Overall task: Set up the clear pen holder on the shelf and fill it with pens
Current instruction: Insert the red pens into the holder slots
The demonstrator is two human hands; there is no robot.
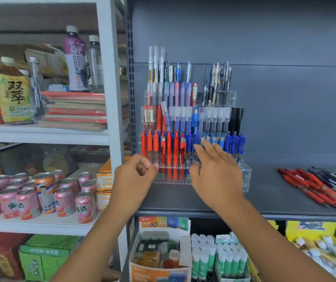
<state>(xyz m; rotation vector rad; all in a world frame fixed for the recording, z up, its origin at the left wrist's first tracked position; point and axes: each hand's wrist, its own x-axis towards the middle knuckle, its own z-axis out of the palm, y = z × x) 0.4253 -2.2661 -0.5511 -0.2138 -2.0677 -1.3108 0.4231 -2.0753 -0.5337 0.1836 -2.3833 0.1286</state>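
Two hands: both reached up to the holder (244, 176); the left hand (136, 177) was at its front left corner, the right hand (217, 173) across its front right.
Left fingers (142, 162): curled in, thumb tip against the forefinger right at the clear front edge; whether they pinched that edge could not be told.
Right fingers (207, 145): straight and spread apart, tips at the tops of the front-row blue pens (234, 142), clamped on nothing.
Holder: clear, stepped in tiers, upright on the shelf (264, 200) against the grey back panel (285, 47), just right of the perforated upright (130, 78).
Front row: red pens (169, 151) on the left, blue pens on the right, all standing upright.
Middle rows: red, purple and blue barrels to the left, grey and black ones to the right.
Back row: white markers (155, 64) at the left, mixed dark pens (222, 76) at the right.
Loose pens (315, 188): red and black, lying flat in a heap on the shelf, well apart from the holder to its right.
Left rack: pink cans (65, 200) on the lower board, bottles (75, 58) and a stack of notebooks (75, 110) above.
Below the shelf: a box of small bottles (157, 251) beside a box of glue sticks (220, 259).
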